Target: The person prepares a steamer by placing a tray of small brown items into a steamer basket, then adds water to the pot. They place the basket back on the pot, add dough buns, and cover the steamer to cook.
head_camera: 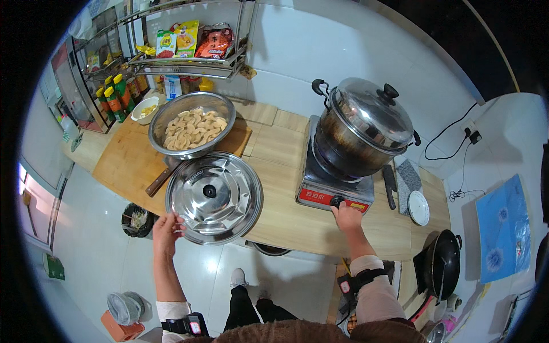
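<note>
My right hand point(347, 217) grips the black control knob point(337, 201) on the front of a gas stove point(315, 196). On the burner stands a large steel pot point(356, 150), scorched dark lower down, under a domed steel lid point(369, 107) with a black knob. A blue flame shows faintly under the pot. My left hand point(166, 233) is by the near left rim of a flat round steel lid point(210, 214), fingers loosely curled; contact with the rim is unclear. Behind that lid, a steel basin point(155, 133) holds many pale, curved slices point(195, 128).
A wooden cutting board point(128, 158) carries a brown-handled knife point(158, 182), partly covered, and a white bowl point(146, 109). Sauce bottles point(113, 100) and a seasoning rack point(184, 62) stand behind. Right of the stove lie a black knife point(389, 188) and small white dish point(418, 208). A wok point(444, 266) leans lower right.
</note>
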`<state>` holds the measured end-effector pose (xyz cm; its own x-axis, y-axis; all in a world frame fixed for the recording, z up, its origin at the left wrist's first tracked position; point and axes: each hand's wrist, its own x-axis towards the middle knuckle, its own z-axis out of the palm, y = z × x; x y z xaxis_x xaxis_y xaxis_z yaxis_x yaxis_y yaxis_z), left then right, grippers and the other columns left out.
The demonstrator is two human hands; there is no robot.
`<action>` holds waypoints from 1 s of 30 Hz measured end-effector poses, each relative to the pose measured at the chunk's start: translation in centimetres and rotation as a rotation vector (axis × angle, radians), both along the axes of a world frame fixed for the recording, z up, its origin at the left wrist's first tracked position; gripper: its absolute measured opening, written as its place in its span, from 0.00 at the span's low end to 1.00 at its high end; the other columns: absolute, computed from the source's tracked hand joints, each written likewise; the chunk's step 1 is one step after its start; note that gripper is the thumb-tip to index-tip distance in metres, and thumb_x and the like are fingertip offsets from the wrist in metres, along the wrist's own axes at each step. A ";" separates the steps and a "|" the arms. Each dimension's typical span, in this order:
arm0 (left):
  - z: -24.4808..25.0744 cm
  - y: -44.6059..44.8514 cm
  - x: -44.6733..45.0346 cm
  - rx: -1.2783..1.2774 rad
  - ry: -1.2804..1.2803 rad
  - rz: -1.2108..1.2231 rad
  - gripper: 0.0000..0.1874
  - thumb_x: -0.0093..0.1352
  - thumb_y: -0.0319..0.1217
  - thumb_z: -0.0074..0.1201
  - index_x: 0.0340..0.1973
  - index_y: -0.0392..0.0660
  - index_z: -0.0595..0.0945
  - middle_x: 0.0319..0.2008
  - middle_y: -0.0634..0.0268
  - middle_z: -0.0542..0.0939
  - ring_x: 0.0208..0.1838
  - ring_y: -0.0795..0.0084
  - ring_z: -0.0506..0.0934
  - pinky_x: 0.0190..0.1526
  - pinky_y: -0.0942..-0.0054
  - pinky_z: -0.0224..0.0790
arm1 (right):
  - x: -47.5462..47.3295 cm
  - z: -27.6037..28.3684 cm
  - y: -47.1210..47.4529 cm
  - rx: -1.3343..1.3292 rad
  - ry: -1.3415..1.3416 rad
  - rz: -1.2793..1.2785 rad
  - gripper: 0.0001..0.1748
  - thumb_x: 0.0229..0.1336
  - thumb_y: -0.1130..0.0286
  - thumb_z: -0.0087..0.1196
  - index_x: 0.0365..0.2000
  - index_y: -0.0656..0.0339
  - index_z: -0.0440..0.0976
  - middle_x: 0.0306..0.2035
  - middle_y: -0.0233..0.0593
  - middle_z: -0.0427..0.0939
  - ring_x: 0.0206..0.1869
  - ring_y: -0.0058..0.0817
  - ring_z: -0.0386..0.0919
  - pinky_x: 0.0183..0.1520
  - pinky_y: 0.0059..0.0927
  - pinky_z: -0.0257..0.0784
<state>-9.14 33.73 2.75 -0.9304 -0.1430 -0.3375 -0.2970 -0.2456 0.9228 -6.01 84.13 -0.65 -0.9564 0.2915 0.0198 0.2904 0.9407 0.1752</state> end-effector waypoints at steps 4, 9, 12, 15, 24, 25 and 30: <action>-1.7 2.6 -0.1 -0.102 -0.088 -0.160 0.11 0.67 0.37 0.45 0.32 0.42 0.74 0.26 0.66 0.77 0.24 0.76 0.74 0.24 0.80 0.65 | -0.6 -0.6 0.4 0.064 0.074 0.075 0.23 0.52 0.47 0.45 0.22 0.58 0.70 0.14 0.41 0.74 0.19 0.38 0.76 0.22 0.39 0.70; -4.2 4.7 -1.1 -0.126 -0.111 -0.216 0.10 0.67 0.36 0.44 0.32 0.42 0.74 0.25 0.66 0.77 0.24 0.76 0.74 0.25 0.79 0.66 | -0.9 -1.4 1.1 0.194 0.201 0.214 0.20 0.49 0.50 0.50 0.15 0.55 0.69 0.10 0.39 0.72 0.14 0.33 0.74 0.16 0.34 0.69; -5.1 6.0 -1.6 -0.129 -0.113 -0.231 0.10 0.67 0.35 0.44 0.32 0.42 0.74 0.25 0.66 0.77 0.23 0.78 0.73 0.25 0.80 0.66 | -0.9 -1.6 1.4 0.119 0.183 0.241 0.20 0.52 0.53 0.48 0.17 0.58 0.69 0.10 0.42 0.72 0.15 0.38 0.74 0.18 0.36 0.69; -5.5 6.9 -1.8 -0.122 -0.123 -0.235 0.10 0.67 0.35 0.44 0.32 0.42 0.74 0.25 0.67 0.77 0.23 0.79 0.73 0.25 0.80 0.67 | -0.9 -1.5 1.5 0.095 0.203 0.272 0.20 0.52 0.54 0.48 0.15 0.59 0.68 0.10 0.44 0.71 0.15 0.39 0.73 0.18 0.37 0.69; -5.6 7.6 -1.6 -0.094 -0.118 -0.235 0.09 0.67 0.35 0.44 0.30 0.44 0.74 0.25 0.68 0.77 0.23 0.80 0.73 0.23 0.82 0.66 | -1.1 -1.2 1.7 0.043 0.152 0.264 0.21 0.53 0.56 0.47 0.16 0.62 0.68 0.12 0.49 0.72 0.17 0.43 0.74 0.20 0.40 0.70; -5.6 7.7 -1.5 -0.092 -0.120 -0.234 0.09 0.67 0.35 0.44 0.31 0.43 0.74 0.25 0.68 0.77 0.23 0.80 0.73 0.23 0.82 0.66 | -1.1 -1.2 1.7 0.038 0.134 0.250 0.21 0.53 0.56 0.47 0.16 0.62 0.69 0.12 0.49 0.72 0.17 0.43 0.74 0.20 0.40 0.70; -5.4 7.9 -1.2 -0.084 -0.101 -0.240 0.09 0.67 0.35 0.44 0.32 0.43 0.74 0.25 0.67 0.77 0.23 0.80 0.73 0.22 0.82 0.66 | -1.2 -1.5 2.1 0.028 0.165 0.274 0.21 0.53 0.55 0.48 0.16 0.62 0.69 0.12 0.49 0.72 0.17 0.44 0.74 0.20 0.41 0.70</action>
